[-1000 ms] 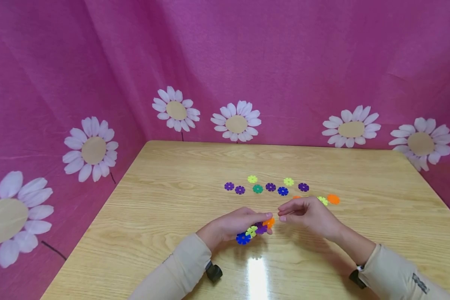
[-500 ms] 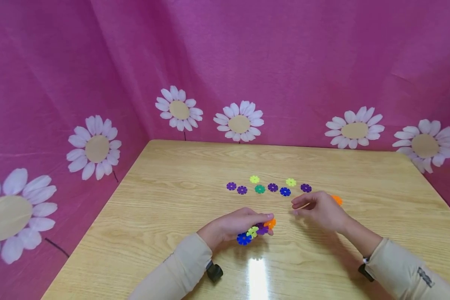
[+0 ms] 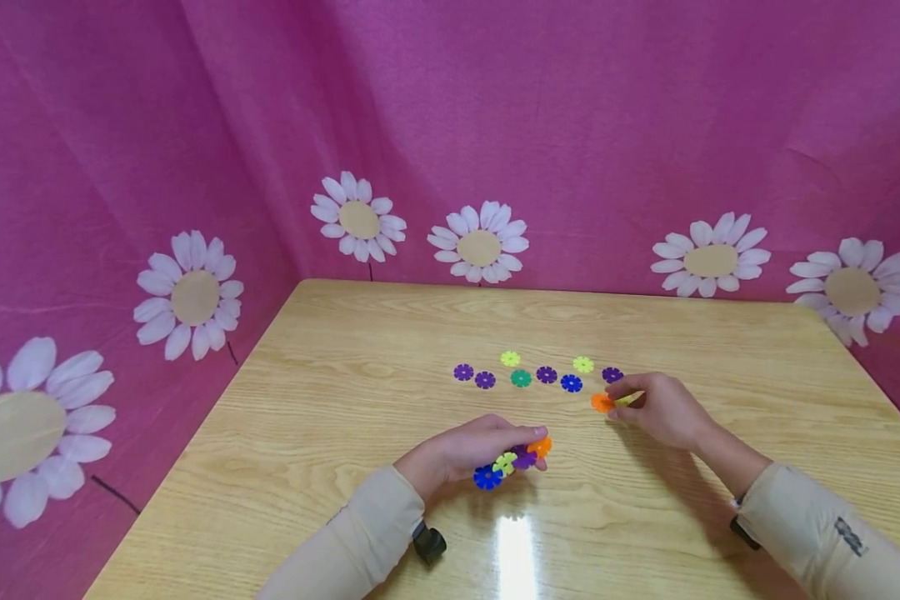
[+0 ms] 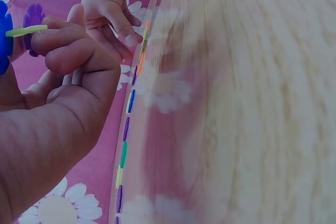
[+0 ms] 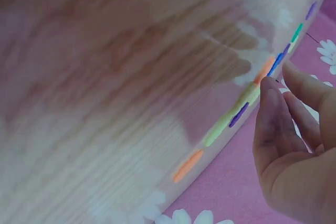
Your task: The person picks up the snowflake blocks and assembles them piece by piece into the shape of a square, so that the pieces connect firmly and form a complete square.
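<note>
My left hand (image 3: 487, 446) grips a joined chain of notched plastic building discs: a blue disc (image 3: 487, 477), a yellow-green disc (image 3: 505, 463), a purple disc (image 3: 525, 457) and an orange disc (image 3: 542, 447) under the thumb. Part of this chain shows in the left wrist view, where the blue disc (image 4: 5, 38) stands at the left edge. Over the right end of the loose discs, my right hand (image 3: 666, 411) reaches down with thumb and fingertips a little apart, close to a loose orange disc (image 3: 601, 403). A yellow-green disc (image 3: 627, 400) is partly hidden by those fingers.
Several loose discs lie flat on the wooden table (image 3: 330, 400), among them a green disc (image 3: 521, 378) and another blue disc (image 3: 572, 383). A second loose orange disc (image 5: 187, 166) shows in the right wrist view. A pink curtain (image 3: 570, 125) with printed daisies surrounds the table.
My right hand has moved away from the chain, to the right and farther back, down to the loose discs. My left hand has stayed almost in place, still gripping the chain.
</note>
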`<action>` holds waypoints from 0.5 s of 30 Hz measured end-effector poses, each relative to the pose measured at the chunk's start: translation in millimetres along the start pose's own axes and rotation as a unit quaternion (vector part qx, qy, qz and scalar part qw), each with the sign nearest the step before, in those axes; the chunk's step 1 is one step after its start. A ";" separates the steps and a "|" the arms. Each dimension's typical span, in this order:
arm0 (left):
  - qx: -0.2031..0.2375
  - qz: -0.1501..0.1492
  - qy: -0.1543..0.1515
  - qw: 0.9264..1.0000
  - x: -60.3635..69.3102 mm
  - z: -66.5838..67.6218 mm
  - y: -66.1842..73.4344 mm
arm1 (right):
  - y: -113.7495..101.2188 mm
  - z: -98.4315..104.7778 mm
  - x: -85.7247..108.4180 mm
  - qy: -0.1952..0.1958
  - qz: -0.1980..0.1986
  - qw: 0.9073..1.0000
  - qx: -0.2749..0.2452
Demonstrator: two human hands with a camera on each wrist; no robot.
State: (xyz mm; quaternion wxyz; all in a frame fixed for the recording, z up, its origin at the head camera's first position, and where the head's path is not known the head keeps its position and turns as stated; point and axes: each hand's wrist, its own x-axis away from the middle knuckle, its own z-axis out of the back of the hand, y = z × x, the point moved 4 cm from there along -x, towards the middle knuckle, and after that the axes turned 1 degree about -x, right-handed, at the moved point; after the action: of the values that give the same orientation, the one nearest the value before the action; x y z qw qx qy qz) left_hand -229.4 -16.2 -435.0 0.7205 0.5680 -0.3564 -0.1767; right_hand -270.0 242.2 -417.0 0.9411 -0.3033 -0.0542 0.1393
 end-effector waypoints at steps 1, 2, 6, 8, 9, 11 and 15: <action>-0.001 0.001 0.000 1.000 0.0 -0.1 -0.4 | 1.2 -0.6 -1.5 0.001 -0.001 1.000 0.013; -0.003 0.001 -0.001 1.000 -0.2 -0.2 -0.8 | 1.8 -1.3 -3.0 0.003 0.001 1.000 0.026; -0.010 0.004 -0.001 1.000 -0.4 -0.5 -2.8 | 1.2 -5.7 -7.3 0.011 0.005 0.997 0.073; -0.011 0.005 0.001 1.000 -0.1 0.0 -3.3 | -1.5 -8.5 -8.2 0.014 0.010 0.996 0.090; -0.011 0.006 0.002 1.000 0.0 0.3 -3.2 | -3.0 -9.9 -8.5 0.016 0.011 0.995 0.097; -0.007 0.006 0.003 1.000 0.4 1.1 -2.9 | -6.3 -11.8 -8.4 0.016 0.011 0.994 0.107; -0.004 0.006 0.002 1.000 0.9 1.6 -1.8 | -10.0 -12.7 -8.4 0.019 0.009 0.993 0.113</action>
State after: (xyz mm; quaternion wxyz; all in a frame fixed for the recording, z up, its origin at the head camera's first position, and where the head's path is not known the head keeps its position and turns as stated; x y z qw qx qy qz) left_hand -229.6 -18.4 -436.2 0.7247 0.5629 -0.3579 -0.1727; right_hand -273.3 224.9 -421.6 0.9689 -0.1981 -0.0179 0.1471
